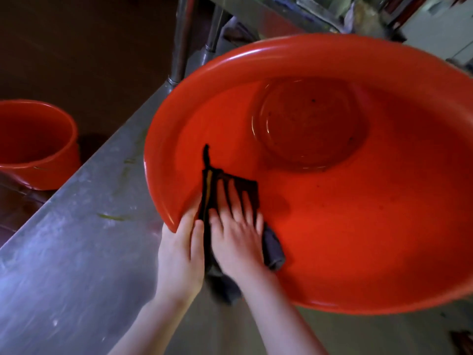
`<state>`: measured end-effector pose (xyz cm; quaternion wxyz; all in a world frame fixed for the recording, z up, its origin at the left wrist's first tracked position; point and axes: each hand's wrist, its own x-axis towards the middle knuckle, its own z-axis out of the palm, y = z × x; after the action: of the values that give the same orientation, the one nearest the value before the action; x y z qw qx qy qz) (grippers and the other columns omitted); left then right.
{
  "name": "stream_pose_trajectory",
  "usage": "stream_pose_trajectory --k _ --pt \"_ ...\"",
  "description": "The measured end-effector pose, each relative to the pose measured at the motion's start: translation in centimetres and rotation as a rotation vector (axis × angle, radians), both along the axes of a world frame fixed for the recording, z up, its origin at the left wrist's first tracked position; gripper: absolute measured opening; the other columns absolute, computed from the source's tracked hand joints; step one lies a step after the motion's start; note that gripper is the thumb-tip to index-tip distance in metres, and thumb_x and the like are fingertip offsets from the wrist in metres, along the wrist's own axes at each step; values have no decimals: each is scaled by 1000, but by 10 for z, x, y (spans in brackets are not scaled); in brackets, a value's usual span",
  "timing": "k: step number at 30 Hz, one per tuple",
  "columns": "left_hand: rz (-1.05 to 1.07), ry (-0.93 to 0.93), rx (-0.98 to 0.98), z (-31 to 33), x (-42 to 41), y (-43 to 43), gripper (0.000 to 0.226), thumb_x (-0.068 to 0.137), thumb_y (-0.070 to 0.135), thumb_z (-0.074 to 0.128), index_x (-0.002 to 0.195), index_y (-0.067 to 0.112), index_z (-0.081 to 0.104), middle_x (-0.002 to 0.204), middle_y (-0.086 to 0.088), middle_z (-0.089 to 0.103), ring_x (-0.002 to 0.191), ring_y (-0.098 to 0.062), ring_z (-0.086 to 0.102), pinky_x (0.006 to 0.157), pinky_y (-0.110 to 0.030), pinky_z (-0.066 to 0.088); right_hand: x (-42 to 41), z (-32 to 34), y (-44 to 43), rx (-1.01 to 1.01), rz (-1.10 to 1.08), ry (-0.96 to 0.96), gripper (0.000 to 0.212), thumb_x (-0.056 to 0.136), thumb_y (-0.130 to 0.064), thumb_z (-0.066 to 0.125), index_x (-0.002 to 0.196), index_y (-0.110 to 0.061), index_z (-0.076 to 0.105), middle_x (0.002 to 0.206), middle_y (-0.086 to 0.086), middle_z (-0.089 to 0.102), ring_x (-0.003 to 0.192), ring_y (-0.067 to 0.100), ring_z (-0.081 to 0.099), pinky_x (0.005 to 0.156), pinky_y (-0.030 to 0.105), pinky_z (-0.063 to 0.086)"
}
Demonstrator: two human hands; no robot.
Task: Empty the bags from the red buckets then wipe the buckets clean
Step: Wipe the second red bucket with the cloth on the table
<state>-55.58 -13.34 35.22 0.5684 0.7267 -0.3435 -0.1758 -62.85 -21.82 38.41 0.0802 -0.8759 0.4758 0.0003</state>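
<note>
Right hand (236,237) flat on cloth (249,188) in red bucket (358,226), left hand (179,254) seemingly round rim

The big bucket (332,239) was plain bright orange-red, dark specks on its base. The small bucket (38,144) was the same red. The cloth (240,183) was black-to-grey, one tan stripe. The table (76,239) was silver-grey, smeared yellow-green.

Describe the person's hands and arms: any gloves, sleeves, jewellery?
The left hand and right hand are both bare, with no gloves. No rings, watch or wristband show. The forearms are bare down to the frame's lower edge, so no sleeves are in view. The right hand is slightly motion-blurred, so fine marks there cannot be checked.
</note>
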Motion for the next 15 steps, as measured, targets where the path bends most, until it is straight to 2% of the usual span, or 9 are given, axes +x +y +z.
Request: stream_pose_trajectory --k 2,5,8,9,10,12,15 --pt "-16 20 -11 1 0 1 45 97 39 31 140 39 46 138 8 47 126 -5 43 101 -3 25 -4 0 15 18 23 -60 60 95 -54 7 153 -41 2 163 -13 8 150 19 12 116 49 17" --pt "-18 23 0 1 1 3 45 98 42 30 141 41 46 135 8 49 124 -8 45 102 -6 26 -10 -5 -34 -36 -74 108 62 93 -52 1 154 -40 3 164 -12 1 150 18 6 118 50 14" --pt "-40 9 -28 1 -1 4 45 98 44 32 142 47 42 137 24 42 127 13 35 100 -1 22 -6 -1 -108 116 -390 97 54 102 -50 15 153 -41 3 164 -12 0 150 21 2 118 56 5" --pt "-52 0 -39 0 -2 3 46 98 44 33 143 47 40 137 31 38 127 17 31 100 0 21 -4 1 -124 160 -437 94 54 102 -50 17 153 -41 2 164 -11 0 150 24 0 118 58 2" --pt "-53 1 -42 0 -2 2 46 98 47 34 144 48 39 138 33 34 128 18 30 100 1 21 -1 2 -132 174 -449 98 54 103 -49 18 154 -41 2 164 -10 -1 150 26 -1 117 59 0" --pt "-26 15 -34 -1 -3 1 49 96 52 36 144 47 39 138 24 39 128 14 32 102 -1 22 3 2 -129 160 -390 122 54 103 -48 18 154 -40 1 164 -10 -2 150 26 -2 117 60 0" --pt "-28 14 -47 0 -3 2 49 94 52 39 142 42 44 136 13 43 126 15 33 102 -4 25 1 -3 -73 28 -181 135 57 99 -48 11 155 -38 2 164 -11 -3 150 21 4 118 54 9"
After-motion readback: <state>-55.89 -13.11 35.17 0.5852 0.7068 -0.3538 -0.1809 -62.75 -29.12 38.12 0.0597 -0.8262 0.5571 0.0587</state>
